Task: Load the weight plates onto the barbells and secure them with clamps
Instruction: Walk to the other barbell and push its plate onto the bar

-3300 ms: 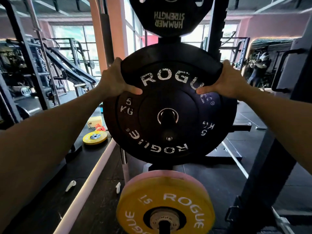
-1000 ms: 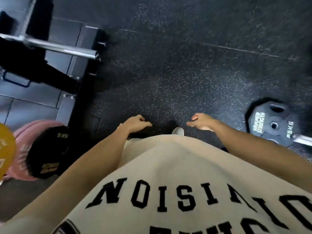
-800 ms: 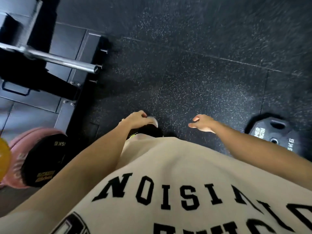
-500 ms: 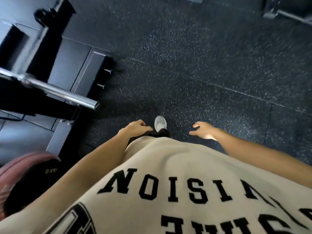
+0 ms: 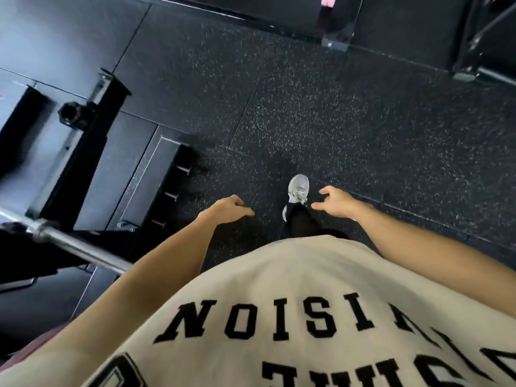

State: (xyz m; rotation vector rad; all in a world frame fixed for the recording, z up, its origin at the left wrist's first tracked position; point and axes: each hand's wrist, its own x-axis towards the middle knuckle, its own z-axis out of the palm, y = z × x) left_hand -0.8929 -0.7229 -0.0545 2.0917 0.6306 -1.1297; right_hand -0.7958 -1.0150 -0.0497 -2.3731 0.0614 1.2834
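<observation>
Both the left hand [image 5: 227, 208] and right hand [image 5: 336, 203] hang with loosely curled fingers, seemingly holding nothing.

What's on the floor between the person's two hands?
In the head view, between the left hand and right hand shows a grey laced sneaker on speckled black rubber flooring.

Ahead of both hands the speckled rubber floor [image 5: 349, 129] lies open, with only a grey shoe [image 5: 298, 188] between the left hand [image 5: 227, 209] and the right hand [image 5: 336, 203], which hang apart holding nothing. On the left side a bare steel barbell sleeve [image 5: 81, 248] juts out at an angle, its end hidden behind the left forearm, and the black rack upright [image 5: 83, 152] and its floor base [image 5: 156, 180] close off that side. Far ahead, a dark frame foot [image 5: 472, 74] and a bolted post base [image 5: 336, 40] stand at the top edge, well apart from the hands.
</observation>
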